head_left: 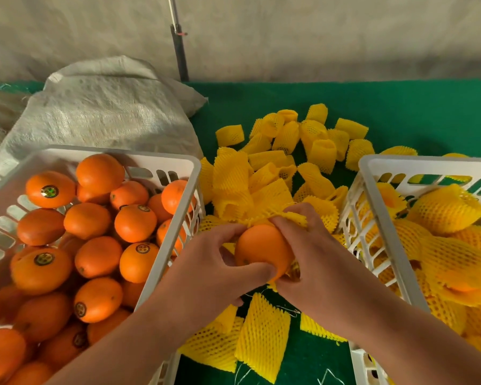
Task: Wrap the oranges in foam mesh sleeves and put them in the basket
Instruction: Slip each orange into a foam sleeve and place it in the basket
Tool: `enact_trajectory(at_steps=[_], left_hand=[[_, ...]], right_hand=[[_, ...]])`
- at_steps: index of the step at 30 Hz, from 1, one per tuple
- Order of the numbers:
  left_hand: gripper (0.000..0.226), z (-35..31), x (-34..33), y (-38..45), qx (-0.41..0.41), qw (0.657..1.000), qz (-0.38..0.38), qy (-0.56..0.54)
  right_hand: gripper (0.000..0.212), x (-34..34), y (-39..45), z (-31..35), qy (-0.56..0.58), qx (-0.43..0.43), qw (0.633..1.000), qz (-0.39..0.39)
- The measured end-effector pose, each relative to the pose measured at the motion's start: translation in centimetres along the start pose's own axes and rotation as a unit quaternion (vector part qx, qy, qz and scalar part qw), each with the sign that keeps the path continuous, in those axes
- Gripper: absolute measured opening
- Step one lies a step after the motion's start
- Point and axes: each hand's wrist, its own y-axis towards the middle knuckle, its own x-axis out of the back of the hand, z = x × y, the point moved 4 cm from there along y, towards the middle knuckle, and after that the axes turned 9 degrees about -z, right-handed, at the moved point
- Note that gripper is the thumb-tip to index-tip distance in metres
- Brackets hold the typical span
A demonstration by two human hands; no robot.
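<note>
I've got the orange (pixel 261 250) cradled in my left hand (pixel 206 270) between the baskets, right hand (pixel 303 245) fingers pinching the soft, stretchy sleeve (pixel 292 216) by its rim, over firm, smooth fruit.

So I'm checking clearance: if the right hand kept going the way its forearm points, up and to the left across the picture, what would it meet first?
Probably the orange that the right hand already grips against the left hand; beyond it, the basket of bare oranges. Depth is unclear.
</note>
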Motion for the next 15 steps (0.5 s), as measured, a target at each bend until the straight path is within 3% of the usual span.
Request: enact_trajectory(at_steps=[4,7,12,15], left_hand=[[0.061,-1.2,0.5,-0.8,-0.118,0.966,-0.166,0.16],[0.051,-2.3,0.8,-1.5,-0.212,0.931,-0.238,0.179],[0.049,-2.4,1.7,-1.5,-0.213,0.933,-0.278,0.077],[0.056,-2.8,2.0,-1.6,-0.235,0.929,-0.276,0.077]], right_hand=[[0.08,0.8,-0.3,1.8,-0.018,0.031,0.999,-0.029],[0.076,1.7,-0.7,3.3,-0.002,0.071,0.996,-0.06],[0.064,3.2,-1.0,4.4,0.073,0.13,0.985,-0.092],[0.052,4.4,-1.1,4.3,0.119,0.124,0.97,-0.171]])
